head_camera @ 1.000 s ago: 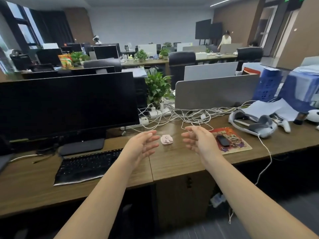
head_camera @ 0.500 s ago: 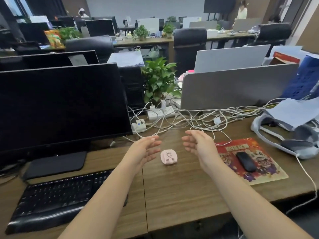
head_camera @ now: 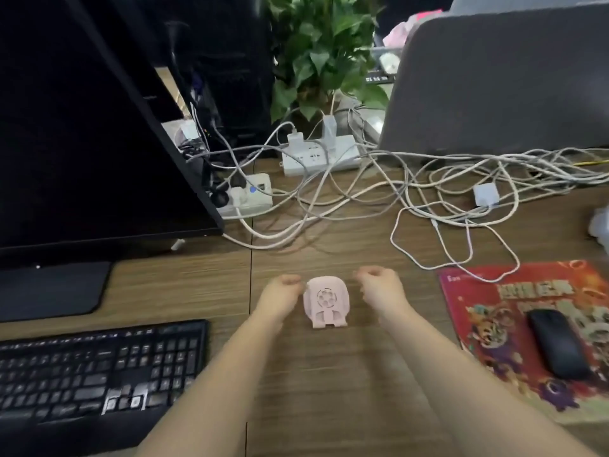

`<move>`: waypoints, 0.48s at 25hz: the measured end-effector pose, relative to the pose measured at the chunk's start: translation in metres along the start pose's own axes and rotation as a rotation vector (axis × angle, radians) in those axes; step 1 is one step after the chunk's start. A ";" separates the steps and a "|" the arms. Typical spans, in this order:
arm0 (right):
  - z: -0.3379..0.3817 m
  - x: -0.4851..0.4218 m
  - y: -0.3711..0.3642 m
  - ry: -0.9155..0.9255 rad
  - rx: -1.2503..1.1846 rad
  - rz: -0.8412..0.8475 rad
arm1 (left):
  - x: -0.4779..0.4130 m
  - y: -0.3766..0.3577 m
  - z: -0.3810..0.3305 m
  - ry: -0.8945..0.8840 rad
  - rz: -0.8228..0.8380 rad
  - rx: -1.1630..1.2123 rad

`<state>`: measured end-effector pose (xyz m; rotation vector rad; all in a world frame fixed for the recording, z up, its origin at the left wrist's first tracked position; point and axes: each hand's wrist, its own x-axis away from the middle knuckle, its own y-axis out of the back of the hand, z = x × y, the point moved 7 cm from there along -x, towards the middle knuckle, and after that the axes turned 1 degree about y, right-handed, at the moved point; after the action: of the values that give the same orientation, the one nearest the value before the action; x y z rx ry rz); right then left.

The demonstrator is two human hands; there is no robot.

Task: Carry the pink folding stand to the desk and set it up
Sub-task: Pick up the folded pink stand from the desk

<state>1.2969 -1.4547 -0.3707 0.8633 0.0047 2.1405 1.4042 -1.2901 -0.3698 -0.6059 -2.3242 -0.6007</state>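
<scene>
The pink folding stand (head_camera: 326, 301) stands on the wooden desk (head_camera: 329, 390), unfolded, with its front lip toward me and a round paw-print cut-out in its back plate. My left hand (head_camera: 280, 296) is just left of it with the fingers curled in; its fingertips are right at the stand's upper left edge, and I cannot tell whether they touch. My right hand (head_camera: 382, 288) hovers a small gap to the right of the stand, fingers curled, holding nothing.
A black keyboard (head_camera: 99, 374) lies front left under a black monitor (head_camera: 82, 143). A red mouse pad (head_camera: 527, 331) with a black mouse (head_camera: 557, 344) is to the right. White power strips (head_camera: 316, 156), tangled cables (head_camera: 445, 199), a potted plant (head_camera: 323, 51) and a grey divider (head_camera: 494, 77) line the back.
The view has dropped and closed in on the desk. Both hands have moved in beside the stand and their fingers have curled from spread to closed. The stand stays in place.
</scene>
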 end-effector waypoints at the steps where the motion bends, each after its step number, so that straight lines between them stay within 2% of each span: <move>1: -0.008 -0.006 -0.005 -0.035 0.034 0.010 | -0.010 -0.004 0.008 0.021 -0.027 -0.008; 7: -0.018 -0.020 -0.022 -0.075 0.185 0.043 | -0.030 -0.018 0.008 -0.011 -0.112 -0.188; 12: -0.015 -0.021 -0.023 -0.045 0.195 0.018 | -0.030 -0.018 0.007 -0.006 -0.106 -0.074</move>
<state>1.3134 -1.4492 -0.4005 1.0273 0.1859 2.1625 1.4112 -1.3079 -0.3997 -0.5210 -2.3597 -0.7377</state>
